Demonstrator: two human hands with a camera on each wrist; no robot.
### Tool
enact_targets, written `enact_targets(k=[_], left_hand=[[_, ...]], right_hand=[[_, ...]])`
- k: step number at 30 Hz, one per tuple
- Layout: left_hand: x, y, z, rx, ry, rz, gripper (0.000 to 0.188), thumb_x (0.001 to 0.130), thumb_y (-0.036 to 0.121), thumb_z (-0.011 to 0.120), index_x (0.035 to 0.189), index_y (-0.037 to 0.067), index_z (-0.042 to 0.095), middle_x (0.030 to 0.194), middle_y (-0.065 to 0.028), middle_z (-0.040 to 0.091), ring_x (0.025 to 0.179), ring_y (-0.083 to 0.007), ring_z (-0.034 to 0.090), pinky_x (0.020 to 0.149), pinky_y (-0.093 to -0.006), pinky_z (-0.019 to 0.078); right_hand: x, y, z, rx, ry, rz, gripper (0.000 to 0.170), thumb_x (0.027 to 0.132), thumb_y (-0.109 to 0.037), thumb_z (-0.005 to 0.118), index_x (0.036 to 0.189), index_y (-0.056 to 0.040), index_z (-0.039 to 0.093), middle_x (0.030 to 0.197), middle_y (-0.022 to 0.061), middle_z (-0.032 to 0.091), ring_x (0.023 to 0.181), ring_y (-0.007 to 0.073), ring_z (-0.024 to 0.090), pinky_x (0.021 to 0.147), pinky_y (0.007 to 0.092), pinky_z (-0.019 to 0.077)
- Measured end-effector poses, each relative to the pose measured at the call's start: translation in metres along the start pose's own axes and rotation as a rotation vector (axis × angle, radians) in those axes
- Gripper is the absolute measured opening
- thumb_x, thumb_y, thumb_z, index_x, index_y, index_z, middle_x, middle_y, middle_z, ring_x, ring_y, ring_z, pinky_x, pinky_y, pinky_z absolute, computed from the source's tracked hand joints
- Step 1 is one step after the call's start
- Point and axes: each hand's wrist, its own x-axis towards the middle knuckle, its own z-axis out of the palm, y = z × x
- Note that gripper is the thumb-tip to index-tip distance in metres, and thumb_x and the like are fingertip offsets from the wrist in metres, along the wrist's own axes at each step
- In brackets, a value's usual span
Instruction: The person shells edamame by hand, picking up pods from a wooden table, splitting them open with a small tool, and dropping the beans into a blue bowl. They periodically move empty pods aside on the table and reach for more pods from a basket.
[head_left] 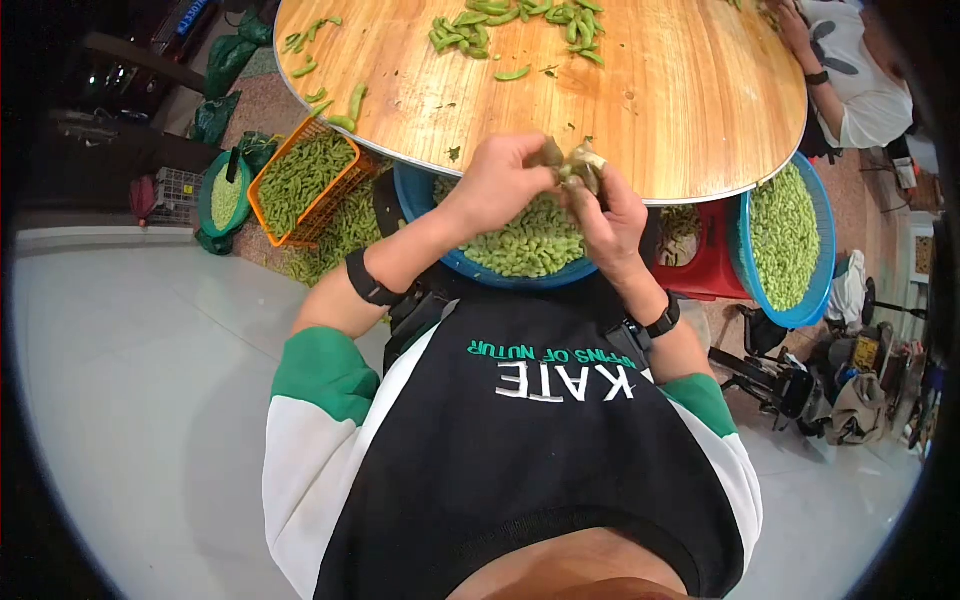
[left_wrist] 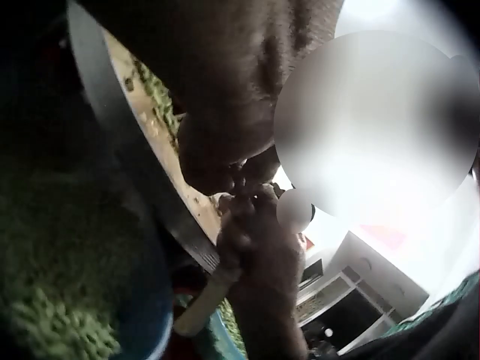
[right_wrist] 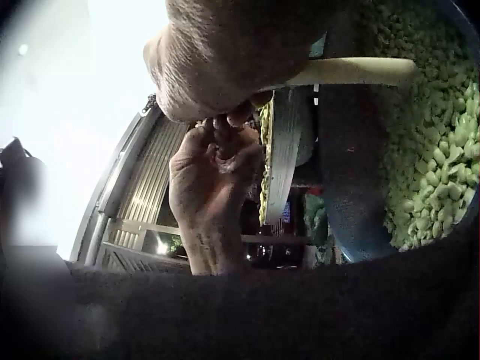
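Note:
My left hand (head_left: 500,185) and right hand (head_left: 612,222) meet in front of me, just past the near edge of the wooden table (head_left: 400,90). Between their fingertips both pinch a small green bean pod (head_left: 568,172), largely hidden by the fingers. Dark olive coverings show on some fingertips. A pale, smooth rod-shaped piece (right_wrist: 356,71) juts from my right hand in the right wrist view. Directly beneath the hands is a blue basin (head_left: 500,281) holding shelled green beans (head_left: 530,248).
Several pods (head_left: 465,35) lie on the table. At left stand an orange crate (head_left: 345,195) of pods and a small tub of beans. A red stool (head_left: 715,255) and another blue basin (head_left: 828,285) of beans stand at right. Another person (head_left: 865,95) sits across.

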Motion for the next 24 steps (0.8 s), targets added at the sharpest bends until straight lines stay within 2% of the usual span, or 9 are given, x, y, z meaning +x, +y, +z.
enact_targets(k=[1,2,5,11,15,17,20,22,24], left_hand=[[-0.002,0.003,-0.001,0.332,0.050,0.145,0.011,0.080,0.008,0.056,0.083,-0.002,0.062,0.066,-0.0109,0.059,0.057,-0.0199,0.059,0.052,-0.0331,0.0453],[-0.004,0.008,-0.003,0.339,0.056,0.155,0.011,0.080,0.008,0.056,0.083,-0.002,0.062,0.066,-0.0109,0.059,0.057,-0.0199,0.059,0.052,-0.0331,0.0453],[-0.009,0.016,-0.022,0.787,0.143,0.454,0.009,0.077,0.007,0.057,0.082,0.000,0.059,0.075,-0.0191,0.059,0.071,-0.0346,0.061,0.063,-0.0420,0.0461],[-0.040,0.032,-0.083,1.363,-0.219,0.114,0.011,0.075,0.007,0.056,0.073,-0.002,0.061,0.073,-0.0239,0.060,0.074,-0.0416,0.061,0.067,-0.0475,0.0493],[-0.018,0.053,-0.088,1.526,-0.065,0.194,0.018,0.078,0.014,0.058,0.075,-0.003,0.062,0.077,-0.0246,0.062,0.080,-0.0391,0.063,0.071,-0.0489,0.0497],[0.026,0.041,-0.091,1.334,0.082,0.338,0.020,0.084,0.018,0.059,0.084,-0.001,0.063,0.078,-0.0205,0.061,0.079,-0.0357,0.062,0.072,-0.0441,0.0489],[0.080,0.017,-0.076,1.084,0.184,0.457,0.020,0.080,0.016,0.056,0.081,-0.004,0.061,0.083,-0.0268,0.062,0.083,-0.0415,0.062,0.075,-0.0478,0.0499],[0.098,0.008,-0.066,1.077,0.165,0.178,0.018,0.079,0.012,0.053,0.082,-0.004,0.060,0.084,-0.0268,0.062,0.083,-0.0423,0.061,0.075,-0.0476,0.0494],[0.104,-0.001,-0.067,1.104,0.188,0.180,0.020,0.079,0.015,0.058,0.086,-0.004,0.060,0.083,-0.0251,0.063,0.082,-0.0411,0.061,0.073,-0.0468,0.0484]], right_hand=[[0.000,-0.004,-0.003,0.060,-0.022,0.092,0.028,0.085,-0.001,0.059,0.113,0.0004,0.058,0.078,0.0063,0.061,0.070,0.0104,0.061,0.062,0.0259,0.0491],[0.000,-0.006,-0.006,0.119,-0.045,0.183,0.025,0.086,-0.001,0.058,0.111,-0.0001,0.058,0.078,0.0058,0.061,0.070,0.0094,0.061,0.062,0.0247,0.0489],[-0.003,-0.011,-0.013,0.114,-0.055,0.055,0.023,0.085,0.003,0.056,0.108,0.0014,0.058,0.081,0.0052,0.062,0.070,0.0091,0.060,0.062,0.0232,0.0490],[-0.009,-0.001,-0.038,0.054,-0.056,-0.042,0.027,0.086,0.008,0.054,0.112,0.0046,0.056,0.085,0.0060,0.058,0.071,0.0092,0.056,0.064,0.0231,0.0476],[0.001,-0.009,-0.033,0.133,-0.029,0.039,0.027,0.087,0.006,0.053,0.114,0.0029,0.055,0.080,0.0022,0.052,0.068,0.0080,0.051,0.064,0.0237,0.0465],[0.009,-0.009,-0.029,0.087,-0.041,0.061,0.026,0.088,0.004,0.053,0.114,0.0022,0.055,0.079,0.0025,0.052,0.069,0.0082,0.052,0.063,0.0240,0.0461],[0.018,-0.002,-0.025,0.040,-0.068,0.100,0.024,0.089,-0.002,0.053,0.113,0.0007,0.056,0.076,0.0036,0.055,0.068,0.0089,0.054,0.062,0.0249,0.0449],[0.018,0.000,-0.025,0.063,-0.052,0.135,0.023,0.090,-0.003,0.053,0.112,0.0007,0.056,0.074,0.0044,0.056,0.067,0.0095,0.055,0.061,0.0254,0.0450],[0.019,0.002,-0.028,0.037,-0.057,0.153,0.022,0.090,-0.004,0.052,0.111,0.0004,0.056,0.075,0.0038,0.057,0.065,0.0083,0.054,0.060,0.0239,0.0440]])
